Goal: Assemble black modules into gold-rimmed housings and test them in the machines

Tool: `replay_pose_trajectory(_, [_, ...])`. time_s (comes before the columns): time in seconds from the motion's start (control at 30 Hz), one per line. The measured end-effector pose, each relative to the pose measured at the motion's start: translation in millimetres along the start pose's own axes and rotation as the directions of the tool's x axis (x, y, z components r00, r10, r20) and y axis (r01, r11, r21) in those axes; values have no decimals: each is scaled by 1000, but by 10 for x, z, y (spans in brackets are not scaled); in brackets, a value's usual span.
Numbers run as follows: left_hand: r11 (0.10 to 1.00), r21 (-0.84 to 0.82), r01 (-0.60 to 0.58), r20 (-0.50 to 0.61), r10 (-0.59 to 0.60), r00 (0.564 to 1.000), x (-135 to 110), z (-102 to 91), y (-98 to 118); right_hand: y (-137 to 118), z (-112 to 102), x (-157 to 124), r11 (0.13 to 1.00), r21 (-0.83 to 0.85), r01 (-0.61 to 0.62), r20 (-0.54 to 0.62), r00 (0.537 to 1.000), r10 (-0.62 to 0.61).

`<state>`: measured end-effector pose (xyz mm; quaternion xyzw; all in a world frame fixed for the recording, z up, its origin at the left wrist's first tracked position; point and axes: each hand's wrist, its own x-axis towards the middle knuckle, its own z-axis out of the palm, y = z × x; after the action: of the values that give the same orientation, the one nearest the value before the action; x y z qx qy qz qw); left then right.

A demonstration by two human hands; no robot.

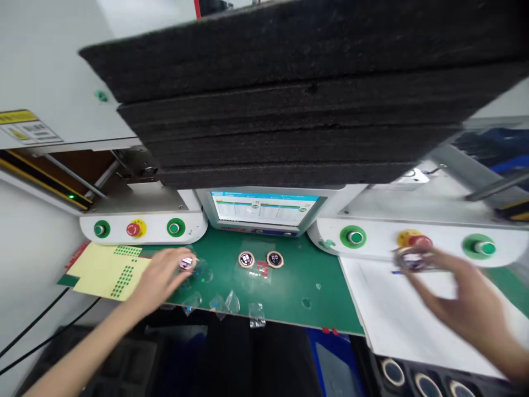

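My left hand (159,280) is closed on a small round watch face (187,263) with a lit display, low over the left part of the green mat. Out to the right, my right hand (463,298) pinches another round watch face (410,259) by its edge, in front of a red emergency stop button; both are smeared by motion. Between the hands, two more watch faces lie on the mat, a left one (246,259) and a right one (275,259), each showing white digits on black with a gold-toned rim.
A touch screen (264,209) stands behind the green mat (297,292), under a black foam-like overhang (289,110). Green buttons flank red stops on both sides. Green-dotted yellow sheets (107,270) lie left, white paper (384,314) right. A black tray (407,380) holds several round parts.
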<state>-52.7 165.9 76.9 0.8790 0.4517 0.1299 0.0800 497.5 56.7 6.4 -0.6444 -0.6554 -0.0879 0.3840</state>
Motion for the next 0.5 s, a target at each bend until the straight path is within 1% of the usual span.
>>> replay_pose_trajectory(0.03, [999,7,-49,45,49,998,-44,193,123,-160,90,-202,996,55,65,62,996,-69])
replay_pose_trajectory(0.07, [997,7,-76,99,74,992,-55,359,232,-303,186,-365,992,81,96,108,989,-104])
replay_pose_trajectory(0.1, [996,9,-85,114,84,990,-42,490,318,-423,276,-491,986,111,122,145,980,-137])
replay_pose_trajectory(0.13, [996,10,-89,123,87,989,-13,584,376,-517,350,-583,984,126,129,174,973,-150])
replay_pose_trajectory(0.2, [997,10,-81,132,79,988,53,674,419,-625,428,-686,981,144,127,217,964,-157])
replay_pose_trajectory(0.3, [999,14,-50,154,47,987,113,677,404,-670,401,-690,983,152,105,271,952,-144])
replay_pose_trajectory(0.4, [1000,28,14,139,-18,990,178,687,480,-745,408,-547,985,156,74,320,939,-121])
replay_pose_trajectory(0.43, [999,32,39,128,-42,991,218,708,541,-798,459,-474,986,156,60,338,935,-110])
replay_pose_trajectory(0.5, [995,42,90,108,-94,990,330,780,699,-943,646,-309,987,156,32,378,922,-90])
